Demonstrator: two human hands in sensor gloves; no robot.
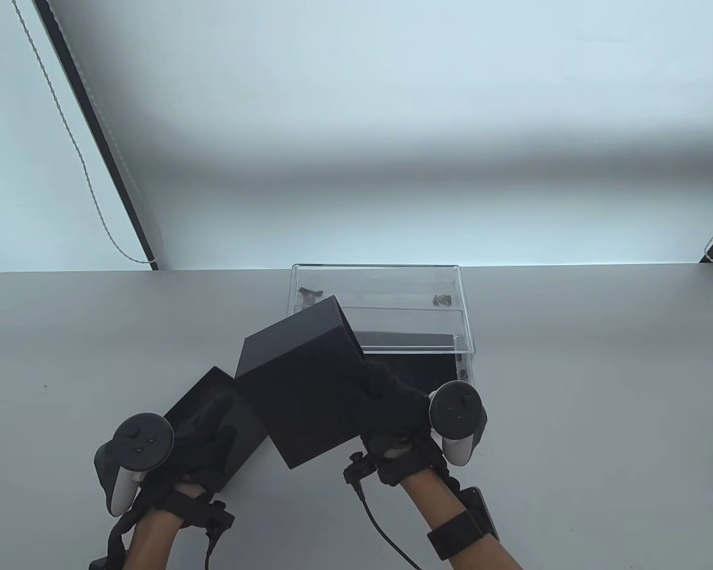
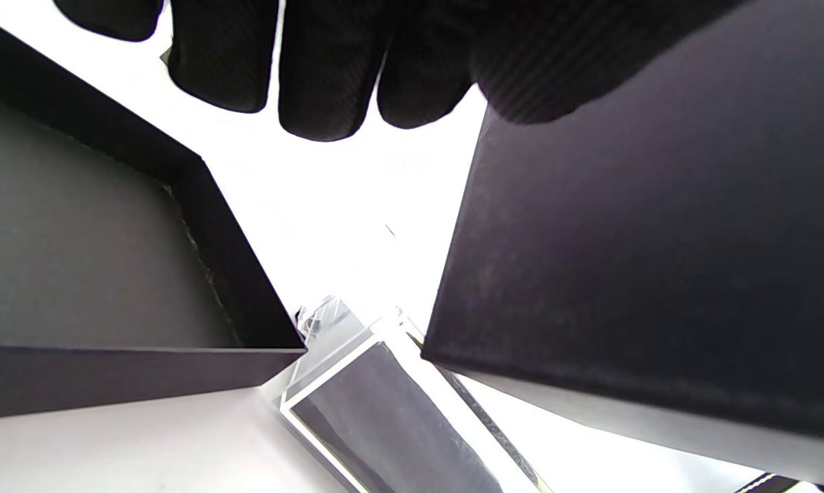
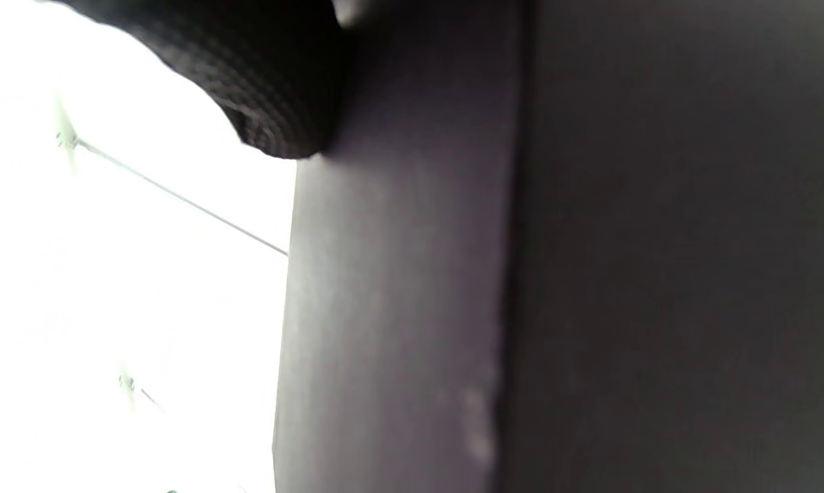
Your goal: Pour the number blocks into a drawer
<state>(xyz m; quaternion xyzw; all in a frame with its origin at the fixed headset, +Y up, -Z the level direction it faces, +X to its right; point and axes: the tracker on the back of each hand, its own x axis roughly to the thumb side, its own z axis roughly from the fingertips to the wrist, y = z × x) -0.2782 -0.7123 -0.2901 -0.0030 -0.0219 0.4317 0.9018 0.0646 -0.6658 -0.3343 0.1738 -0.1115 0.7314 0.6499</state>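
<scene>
My right hand (image 1: pixel 392 409) grips a black box (image 1: pixel 300 386) by its right side and holds it tilted, its far corner raised toward the clear drawer unit (image 1: pixel 380 285). The pulled-out drawer (image 1: pixel 416 356) with a dark floor lies just right of and behind the box. In the right wrist view the box wall (image 3: pixel 521 274) fills the frame, with one fingertip (image 3: pixel 261 89) pressed on it. My left hand (image 1: pixel 208 427) lies over the black lid (image 1: pixel 214 386) on the table, its fingers (image 2: pixel 323 82) hanging loose between lid (image 2: pixel 76 260) and box (image 2: pixel 624 274). No number blocks show.
Two small dark pieces (image 1: pixel 311 295) (image 1: pixel 441 300) sit inside the clear case. The grey table (image 1: pixel 600 386) runs wide to the right and left. A cord (image 1: pixel 89 178) hangs beside a dark post at the back left.
</scene>
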